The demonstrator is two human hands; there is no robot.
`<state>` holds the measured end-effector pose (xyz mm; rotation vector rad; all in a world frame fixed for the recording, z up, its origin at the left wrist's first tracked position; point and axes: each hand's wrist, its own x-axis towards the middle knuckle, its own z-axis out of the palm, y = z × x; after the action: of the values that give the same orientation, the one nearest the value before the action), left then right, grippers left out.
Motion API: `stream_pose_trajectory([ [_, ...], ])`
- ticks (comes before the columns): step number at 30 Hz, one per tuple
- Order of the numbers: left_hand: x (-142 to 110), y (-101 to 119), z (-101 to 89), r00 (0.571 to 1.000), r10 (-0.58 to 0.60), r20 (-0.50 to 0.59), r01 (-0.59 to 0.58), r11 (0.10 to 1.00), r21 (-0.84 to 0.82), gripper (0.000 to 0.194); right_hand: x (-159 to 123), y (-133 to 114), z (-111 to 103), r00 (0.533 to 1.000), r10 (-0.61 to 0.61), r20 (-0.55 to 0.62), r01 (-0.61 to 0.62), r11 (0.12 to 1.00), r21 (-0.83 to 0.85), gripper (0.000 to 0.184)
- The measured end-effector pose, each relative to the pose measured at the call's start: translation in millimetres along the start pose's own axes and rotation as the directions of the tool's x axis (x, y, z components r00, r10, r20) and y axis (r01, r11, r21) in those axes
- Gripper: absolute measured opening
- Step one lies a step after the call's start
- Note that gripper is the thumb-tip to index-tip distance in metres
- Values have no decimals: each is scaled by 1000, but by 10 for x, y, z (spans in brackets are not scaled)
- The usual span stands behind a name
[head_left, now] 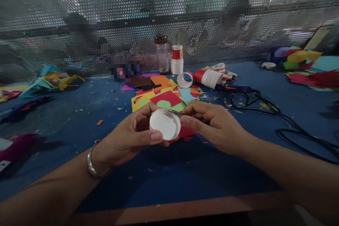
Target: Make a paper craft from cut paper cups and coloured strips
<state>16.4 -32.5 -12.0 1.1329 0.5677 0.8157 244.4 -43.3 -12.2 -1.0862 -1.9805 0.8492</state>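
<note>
In the middle of the head view, my left hand (127,134) pinches a shallow white paper cup bottom (163,125), its thumb at the front and its fingers behind. The cup bottom is tilted so its inside faces me. My right hand (215,125) is closed around scissors (174,113). Their thin metal blades reach the cup bottom's upper right rim, while the handles are mostly hidden by my fingers. Behind my hands lies a pile of coloured paper (166,99) in red, yellow, orange and green. A cut paper ring (184,80) stands just beyond it.
Toward the back are a glass bottle (163,56), an upright stack of paper cups (177,64) and a toppled stack (209,78). A black cable (282,113) coils at the right. Paper scraps dot the blue table (90,106); a perforated metal screen (148,3) stands behind.
</note>
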Motion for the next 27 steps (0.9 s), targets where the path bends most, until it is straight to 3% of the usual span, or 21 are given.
stream_pose_trajectory([
  [8, -2, 13, 25, 1000, -18, -17, 18, 1000, -3, 43, 0, -14, -22, 999, -36, -12, 36, 999, -35, 31],
  [17, 4, -3, -20, 995, -13, 98, 10, 999, 37, 39, -21, 15, -3, 998, -58, 2, 58, 996, -71, 32],
  [27, -28, -5, -41, 985, -79, 155, 89, 995, -55, 39, -33, 7, -6, 997, -77, 20, 78, 995, -68, 31],
])
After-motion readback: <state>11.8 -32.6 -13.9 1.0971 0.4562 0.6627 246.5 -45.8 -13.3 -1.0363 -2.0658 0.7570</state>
